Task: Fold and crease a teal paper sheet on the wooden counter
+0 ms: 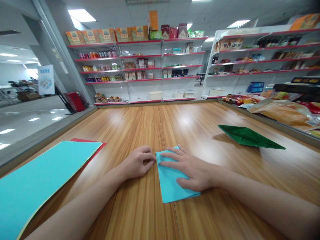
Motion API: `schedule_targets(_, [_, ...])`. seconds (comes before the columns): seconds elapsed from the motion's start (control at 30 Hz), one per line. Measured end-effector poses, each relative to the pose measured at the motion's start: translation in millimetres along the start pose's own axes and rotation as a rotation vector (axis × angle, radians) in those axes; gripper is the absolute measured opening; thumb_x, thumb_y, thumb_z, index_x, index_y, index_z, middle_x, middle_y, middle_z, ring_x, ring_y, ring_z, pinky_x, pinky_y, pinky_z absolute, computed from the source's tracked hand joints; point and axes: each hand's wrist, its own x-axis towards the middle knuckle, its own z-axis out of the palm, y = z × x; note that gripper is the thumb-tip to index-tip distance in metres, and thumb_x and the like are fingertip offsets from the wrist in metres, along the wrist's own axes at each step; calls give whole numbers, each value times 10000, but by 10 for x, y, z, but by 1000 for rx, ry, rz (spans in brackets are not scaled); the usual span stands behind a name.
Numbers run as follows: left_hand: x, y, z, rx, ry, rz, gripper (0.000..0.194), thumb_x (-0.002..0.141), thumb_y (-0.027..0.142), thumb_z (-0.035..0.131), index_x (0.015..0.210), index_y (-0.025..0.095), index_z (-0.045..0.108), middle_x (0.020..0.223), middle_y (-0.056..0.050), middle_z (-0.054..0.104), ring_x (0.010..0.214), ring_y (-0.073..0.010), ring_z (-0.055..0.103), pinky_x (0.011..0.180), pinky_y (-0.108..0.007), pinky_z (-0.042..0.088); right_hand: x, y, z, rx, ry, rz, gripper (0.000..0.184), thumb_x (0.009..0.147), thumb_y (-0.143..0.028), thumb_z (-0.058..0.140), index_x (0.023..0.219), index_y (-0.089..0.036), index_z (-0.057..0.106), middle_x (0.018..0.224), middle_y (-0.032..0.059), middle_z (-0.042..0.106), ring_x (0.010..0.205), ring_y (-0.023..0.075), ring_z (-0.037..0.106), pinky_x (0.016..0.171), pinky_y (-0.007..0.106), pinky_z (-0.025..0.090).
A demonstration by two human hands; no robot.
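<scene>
A sheet of light blue paper [172, 190], folded into layers, lies on the wooden table in front of me. My right hand [191, 168] rests flat on it with the fingers spread, covering its upper right part. At the paper's left edge, near the upper corner, my left hand [140, 161] has thumb and forefinger pinched together. Those fingertips meet the edge; how much paper is between them is hard to see. Off to the right sits a folded dark green paper boat [250, 137], pointed at both ends.
A stack of coloured paper [50, 170], blue on top with yellow and red edges below, lies at the left of the wooden table [135, 123]. Packaged food [285, 111] is heaped beyond the right edge. Stocked shelves [142, 68] stand behind the table.
</scene>
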Motion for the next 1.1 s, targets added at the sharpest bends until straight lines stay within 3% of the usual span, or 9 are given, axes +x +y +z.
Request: schedule_targets(1.1, [2, -39, -26, 50, -63, 28, 225, 885, 185, 493, 916, 184, 715, 773, -45, 555, 716, -125, 544, 661, -248, 421, 21, -6, 57, 26, 21, 34, 672, 764, -325, 553, 1407, -240, 376, 1482, 117, 272, 1347, 358, 220, 1041, 615, 170])
